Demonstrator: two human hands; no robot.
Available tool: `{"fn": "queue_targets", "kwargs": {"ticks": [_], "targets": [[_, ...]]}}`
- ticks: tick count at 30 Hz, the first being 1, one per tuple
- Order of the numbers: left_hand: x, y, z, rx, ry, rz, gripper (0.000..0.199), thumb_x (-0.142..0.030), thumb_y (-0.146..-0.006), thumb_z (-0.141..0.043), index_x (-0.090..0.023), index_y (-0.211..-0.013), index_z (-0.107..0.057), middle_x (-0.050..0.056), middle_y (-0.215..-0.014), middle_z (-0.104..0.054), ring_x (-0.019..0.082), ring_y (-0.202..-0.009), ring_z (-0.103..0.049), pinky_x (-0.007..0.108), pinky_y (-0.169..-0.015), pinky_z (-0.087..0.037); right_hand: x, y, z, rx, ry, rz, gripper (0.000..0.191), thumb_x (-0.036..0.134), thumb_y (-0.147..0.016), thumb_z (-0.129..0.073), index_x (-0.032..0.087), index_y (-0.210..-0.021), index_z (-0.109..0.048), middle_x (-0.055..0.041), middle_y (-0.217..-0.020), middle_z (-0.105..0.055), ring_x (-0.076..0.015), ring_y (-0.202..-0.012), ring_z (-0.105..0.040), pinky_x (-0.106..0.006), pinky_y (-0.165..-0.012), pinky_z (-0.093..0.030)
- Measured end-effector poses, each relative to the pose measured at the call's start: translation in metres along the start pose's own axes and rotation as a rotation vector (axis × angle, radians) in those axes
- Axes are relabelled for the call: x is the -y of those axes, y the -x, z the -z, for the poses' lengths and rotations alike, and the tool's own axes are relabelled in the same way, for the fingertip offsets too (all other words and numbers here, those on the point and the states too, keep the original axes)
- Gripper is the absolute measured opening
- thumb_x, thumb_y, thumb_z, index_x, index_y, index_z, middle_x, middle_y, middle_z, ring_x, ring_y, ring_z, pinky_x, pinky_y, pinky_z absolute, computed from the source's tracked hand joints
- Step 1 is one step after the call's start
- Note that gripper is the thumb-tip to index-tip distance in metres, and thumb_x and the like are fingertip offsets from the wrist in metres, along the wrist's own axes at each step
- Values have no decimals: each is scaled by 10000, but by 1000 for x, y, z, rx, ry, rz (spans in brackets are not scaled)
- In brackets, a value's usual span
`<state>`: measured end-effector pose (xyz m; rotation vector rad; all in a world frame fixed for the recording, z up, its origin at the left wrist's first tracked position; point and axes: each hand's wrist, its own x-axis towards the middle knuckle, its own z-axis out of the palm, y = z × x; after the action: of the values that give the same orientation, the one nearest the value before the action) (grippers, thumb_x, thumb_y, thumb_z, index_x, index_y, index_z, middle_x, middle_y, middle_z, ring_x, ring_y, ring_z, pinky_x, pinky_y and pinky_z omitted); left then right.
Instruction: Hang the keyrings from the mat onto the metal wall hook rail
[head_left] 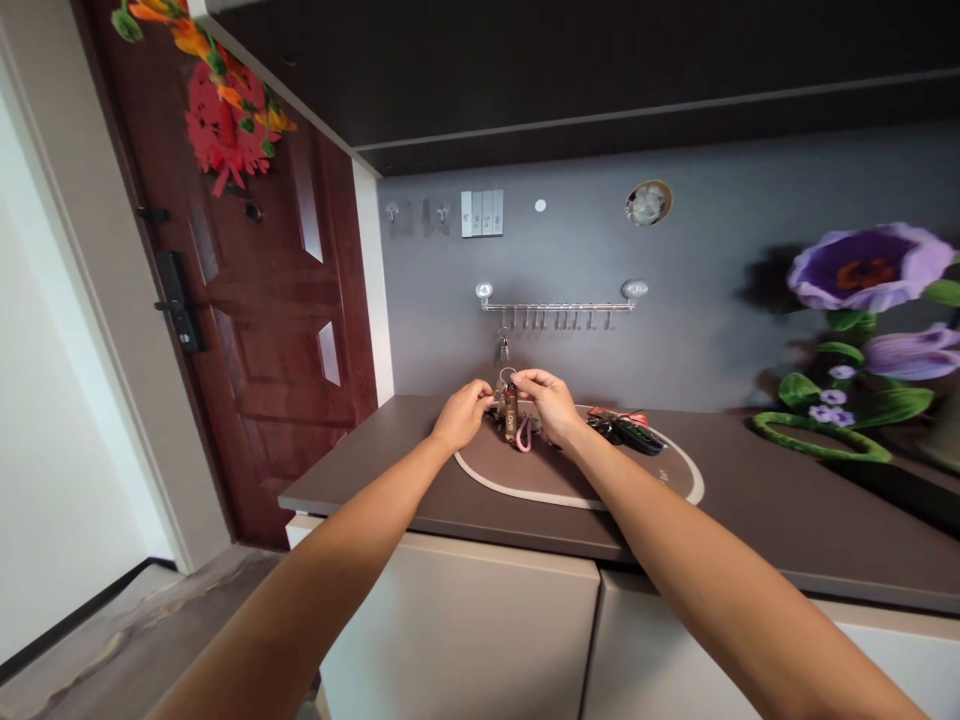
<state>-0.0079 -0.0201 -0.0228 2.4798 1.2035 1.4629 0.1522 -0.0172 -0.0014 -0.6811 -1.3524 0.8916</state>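
Observation:
Over the counter, a keychain [511,416] with a dark strip lettered "Love" hangs between my hands. At its top, the thumb and fingers of my right hand [550,402] pinch it near a metal ring [508,374]. Close on its left, my left hand [463,412] is closed in a pinch at small metal pieces, too small to make out. A pink strap loop [523,436] dangles beside the strip. Just above, a metal clasp [504,348] hangs below the left end of the hook rail [559,307]; whether it joins the ring is unclear.
Under my hands lies an oval mat [517,492] on the brown counter [750,530]. Keys and a black fob [637,435] rest on its right part. Purple artificial flowers [870,270] stand at right. A dark cabinet [600,70] overhangs; a red door [277,330] is at left.

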Motion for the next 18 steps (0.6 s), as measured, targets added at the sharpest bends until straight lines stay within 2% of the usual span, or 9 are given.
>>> {"fn": "queue_targets", "kwargs": {"ticks": [4,8,14,18], "targets": [[-1,1,-2,49,-43,-27,107,-214,-826,-395,-187,-849,-495,28,-834,-571,153,-783,-516,267,-716,-395,3,1,-3,31,-103,-12,230,355,-590,-680,163,-678,-588,20,-675,-585,-88,-636,-531,-241,-673,-417],[-2,1,-3,74,-77,-24,145,-223,-840,-358,-186,-878,-493,41,-869,-574,164,-810,-522,284,-734,-401,7,4,-6,29,-173,-75,274,373,-582,-689,169,-705,-554,40,-622,-550,-72,-545,-513,-218,-569,-414],[2,2,-9,59,-108,33,209,-239,-855,-321,-177,-977,-480,76,-952,-575,184,-890,-536,322,-794,-405,12,-4,-9,-56,-159,-77,291,382,-581,-682,179,-717,-525,43,-601,-542,-79,-522,-516,-205,-509,-417],[5,2,-12,48,-122,48,219,-251,-856,-330,-167,-992,-481,90,-975,-568,187,-924,-529,333,-819,-398,21,-18,-12,-129,-136,-86,225,344,-625,-652,184,-711,-521,36,-560,-539,-92,-490,-516,-216,-480,-426]]}}
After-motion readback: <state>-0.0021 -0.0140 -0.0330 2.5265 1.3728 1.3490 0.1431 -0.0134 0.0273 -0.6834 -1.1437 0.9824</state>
